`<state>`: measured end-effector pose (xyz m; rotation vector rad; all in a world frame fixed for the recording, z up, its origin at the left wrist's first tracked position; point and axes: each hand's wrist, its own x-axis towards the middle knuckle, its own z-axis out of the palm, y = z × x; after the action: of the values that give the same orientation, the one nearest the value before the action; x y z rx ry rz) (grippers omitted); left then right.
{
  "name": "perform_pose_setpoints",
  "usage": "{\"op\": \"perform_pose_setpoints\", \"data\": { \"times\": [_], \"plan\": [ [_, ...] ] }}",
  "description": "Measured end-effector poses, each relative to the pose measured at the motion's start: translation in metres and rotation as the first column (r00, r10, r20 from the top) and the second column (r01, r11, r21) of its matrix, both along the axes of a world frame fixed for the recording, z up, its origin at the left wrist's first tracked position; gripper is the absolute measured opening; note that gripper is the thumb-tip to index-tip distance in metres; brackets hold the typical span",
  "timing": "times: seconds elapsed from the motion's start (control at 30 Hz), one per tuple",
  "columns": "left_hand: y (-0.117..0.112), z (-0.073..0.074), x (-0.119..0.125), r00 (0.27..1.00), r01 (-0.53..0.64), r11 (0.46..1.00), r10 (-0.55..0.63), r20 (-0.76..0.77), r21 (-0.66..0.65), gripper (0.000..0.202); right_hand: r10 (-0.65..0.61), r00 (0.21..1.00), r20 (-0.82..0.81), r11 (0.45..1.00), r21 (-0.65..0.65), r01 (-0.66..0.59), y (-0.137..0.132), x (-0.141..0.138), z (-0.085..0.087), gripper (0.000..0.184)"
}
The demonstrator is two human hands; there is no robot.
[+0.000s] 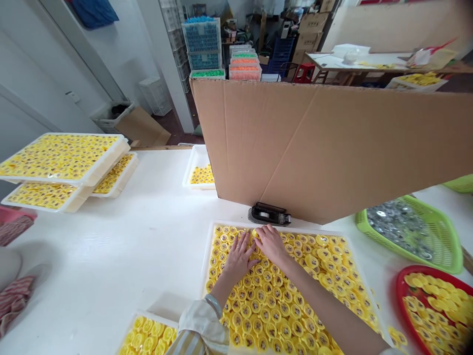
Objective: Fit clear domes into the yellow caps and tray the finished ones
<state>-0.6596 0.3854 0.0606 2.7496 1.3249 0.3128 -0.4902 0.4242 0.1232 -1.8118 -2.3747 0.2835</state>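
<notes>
A large white tray (205, 268) in front of me is covered with small round yellow pieces (265, 314), each with a dark printed picture in the middle. Fingers spread, my left hand (238, 259) lies flat on the pieces near the tray's far edge. Just beside it, my right hand (271, 243) has its fingers bent down, with a bright yellow round piece (254, 232) at the thumb and fingertips. Its exact grip is partly hidden. Beyond the hands, a black tape dispenser (269, 214) stands against the cardboard.
An upright cardboard sheet (295, 143) blocks the far side. Filled trays (62, 157) are stacked at left; a smaller tray (148, 335) sits nearby. On the right are a green basket (441, 236) of clear parts and a red tray (402, 291) of yellow pieces.
</notes>
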Motion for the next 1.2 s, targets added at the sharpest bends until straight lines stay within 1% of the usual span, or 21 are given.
{"op": "perform_pose_setpoints", "data": {
  "times": [0.13,0.27,0.37,0.5,0.6,0.73,0.83,0.93,1.03,1.13,1.2],
  "plan": [
    [0.000,-0.001,0.000,1.000,0.002,1.000,-0.002,-0.004,-0.009,0.062,-0.039,0.997,0.059,0.998,0.058,0.036,-0.008,-0.001,-0.009,0.016],
    [0.000,-0.001,-0.001,1.000,0.007,1.000,-0.007,-0.009,-0.011,0.064,-0.091,0.993,0.075,0.989,0.124,0.081,-0.010,-0.001,-0.020,0.016],
    [0.000,-0.001,-0.002,1.000,0.015,1.000,-0.015,-0.010,-0.008,0.064,-0.078,0.995,0.067,0.986,0.156,0.066,-0.012,0.000,-0.026,0.016],
    [-0.001,0.000,-0.003,1.000,0.016,1.000,-0.016,-0.005,-0.002,0.064,-0.036,0.998,0.048,0.981,0.191,0.026,-0.018,0.007,-0.026,0.015],
    [-0.001,0.000,-0.004,1.000,0.006,1.000,-0.006,0.002,0.001,0.067,-0.022,1.000,0.022,0.975,0.221,0.017,-0.025,0.018,-0.023,0.027],
    [0.000,0.000,-0.001,1.000,-0.007,1.000,0.007,0.009,0.005,0.064,-0.021,1.000,-0.023,0.963,0.267,0.027,-0.041,0.039,-0.024,0.039],
    [0.002,0.000,0.008,0.999,0.029,0.999,-0.029,0.018,0.016,0.066,-0.027,0.999,-0.043,0.952,0.304,0.038,-0.064,0.055,-0.025,0.049],
    [0.005,-0.001,0.018,0.996,0.079,0.996,-0.080,0.028,0.029,0.068,-0.029,0.999,-0.036,0.949,0.313,0.039,-0.090,0.066,-0.026,0.059],
    [0.006,-0.003,0.022,0.995,0.090,0.995,-0.091,0.030,0.039,0.067,-0.030,0.999,-0.010,0.955,0.296,0.032,-0.106,0.065,-0.030,0.063],
    [0.006,-0.004,0.021,0.994,0.103,0.993,-0.105,0.021,0.050,0.063,-0.026,1.000,0.005,0.962,0.271,0.023,-0.106,0.056,-0.035,0.064],
    [0.004,-0.004,0.018,0.995,0.101,0.993,-0.102,0.013,0.057,0.061,-0.037,0.999,-0.001,0.966,0.255,0.036,-0.105,0.053,-0.035,0.064]
  ]
}}
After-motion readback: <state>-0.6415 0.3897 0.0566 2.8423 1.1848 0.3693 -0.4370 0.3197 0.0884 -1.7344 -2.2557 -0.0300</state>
